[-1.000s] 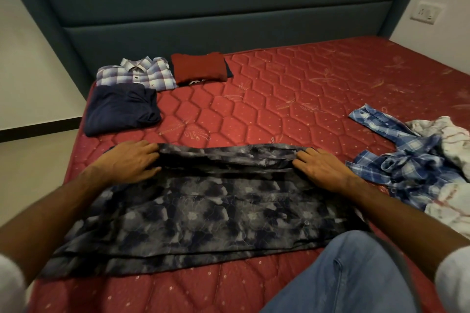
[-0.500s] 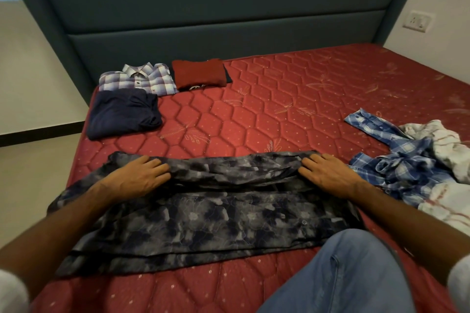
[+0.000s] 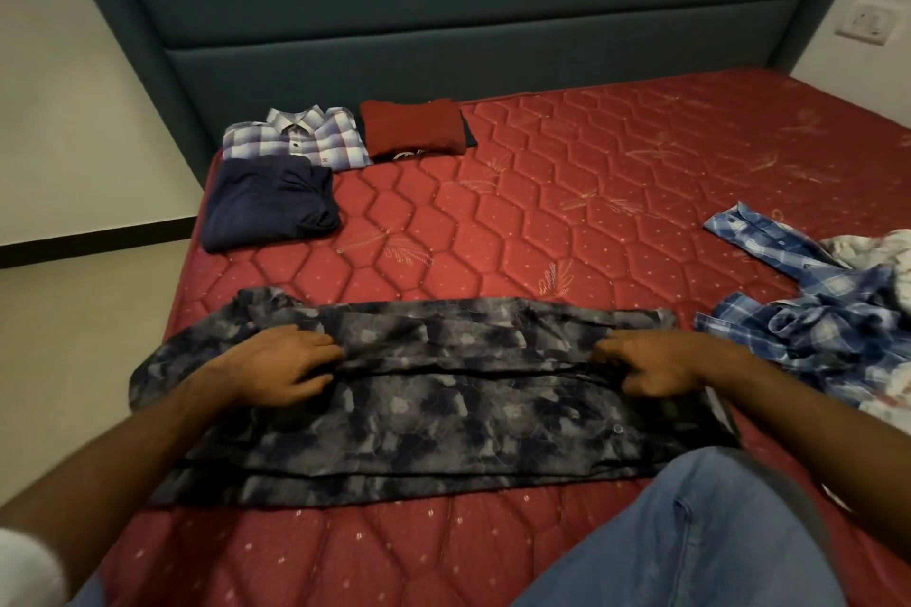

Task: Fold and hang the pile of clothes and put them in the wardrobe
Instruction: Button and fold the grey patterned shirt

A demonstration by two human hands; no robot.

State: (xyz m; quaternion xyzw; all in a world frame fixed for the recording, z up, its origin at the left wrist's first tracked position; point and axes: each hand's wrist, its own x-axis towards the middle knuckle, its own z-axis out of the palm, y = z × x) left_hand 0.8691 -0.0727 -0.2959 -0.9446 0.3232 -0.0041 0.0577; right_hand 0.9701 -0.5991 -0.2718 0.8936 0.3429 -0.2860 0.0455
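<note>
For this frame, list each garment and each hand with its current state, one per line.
grey patterned shirt: spread flat, partly folded lengthwise
left hand: gripping the shirt's fold
right hand: gripping the shirt's fold
checked shirt: folded
red garment: folded
navy garment: folded
blue plaid shirt: crumpled, unfolded
white garment: crumpled, unfolded

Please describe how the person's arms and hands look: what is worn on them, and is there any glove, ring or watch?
Both forearms are bare. A white sleeve edge shows at the left arm's lower corner of the view; the right arm leaves the frame before any sleeve shows. The left hand and right hand wear no gloves, and no ring or watch is visible.
</note>
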